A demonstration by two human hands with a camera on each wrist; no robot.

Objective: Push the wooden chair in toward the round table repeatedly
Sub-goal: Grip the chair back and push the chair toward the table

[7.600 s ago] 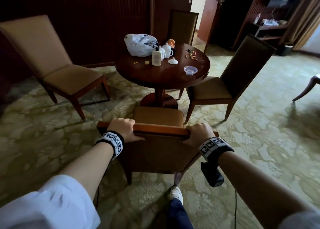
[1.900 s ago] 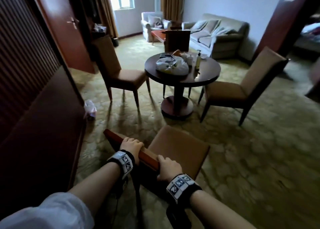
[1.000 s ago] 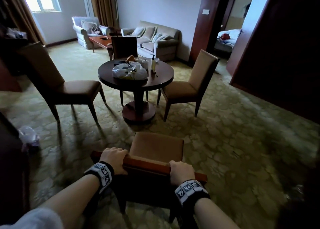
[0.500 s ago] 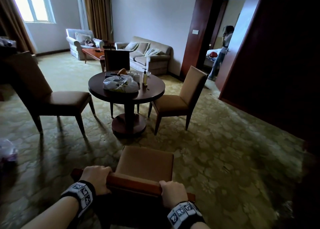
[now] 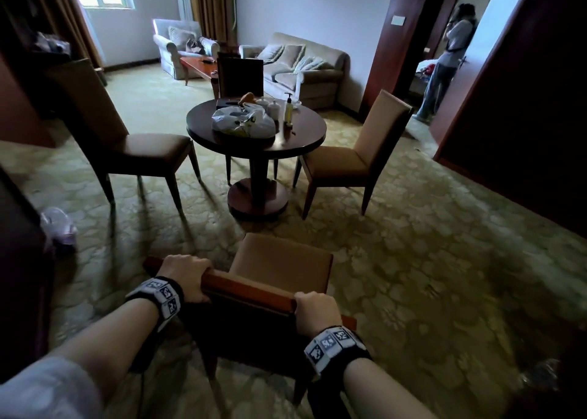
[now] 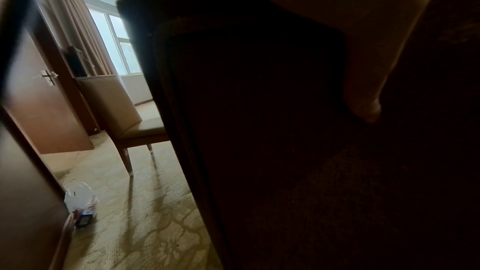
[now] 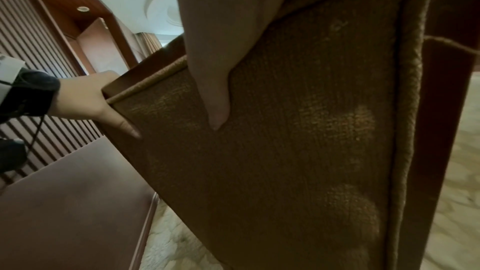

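A wooden chair (image 5: 279, 261) with a tan seat stands on the carpet right in front of me, its seat facing the dark round table (image 5: 298, 144) a short way ahead. My left hand (image 5: 185, 275) grips the left end of its top rail, and my right hand (image 5: 317, 310) grips the right end. In the right wrist view the chair's fabric back (image 7: 298, 130) fills the frame, with my right thumb (image 7: 215, 93) pressed flat on it and my left hand (image 7: 85, 100) wrapped round the far corner. The left wrist view is mostly the dark chair back (image 6: 259, 130).
Three other chairs ring the table: left (image 5: 133, 145), right (image 5: 359, 158), and behind (image 5: 239, 75). A plastic bag (image 5: 243, 123), cups and a pump bottle (image 5: 288, 109) sit on top. A small bag (image 5: 58, 228) lies by dark furniture (image 5: 19, 260) at left. A person (image 5: 448, 59) stands in the far doorway.
The view has swung and I have moved round the table with the chair; the chair now squarely faces the table, a little nearer than half a second ago. Both hands kept their grip.
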